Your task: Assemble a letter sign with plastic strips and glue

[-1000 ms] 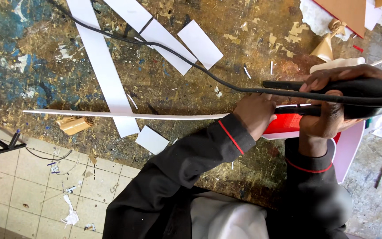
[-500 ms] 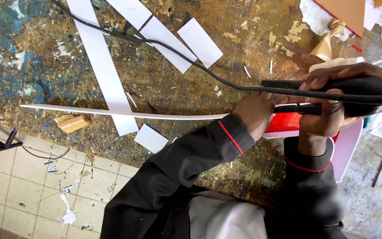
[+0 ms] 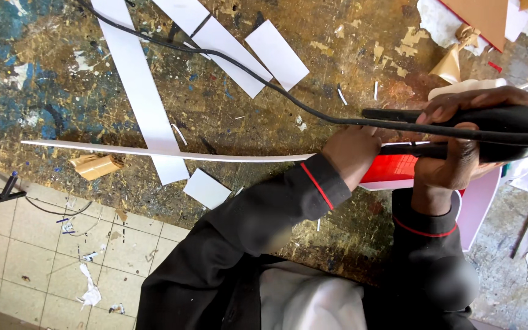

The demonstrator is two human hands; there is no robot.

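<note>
On workbench (image 3: 44,73): right hand (image 3: 459,140) fingers wrapped round one black tool (image 3: 508,119); left hand (image 3: 352,153) finger state hidden, on one white strip (image 3: 154,151).

Bare bench (image 3: 44,79) lies open at far left. Toward the middle, white paper strips (image 3: 139,85) and a black cable (image 3: 258,76) cross the way (the cable runs right to the hands (image 3: 398,153)). A long thin white strip (image 3: 166,153) bars the near edge. Scraps (image 3: 453,61) crowd the far right.
</note>
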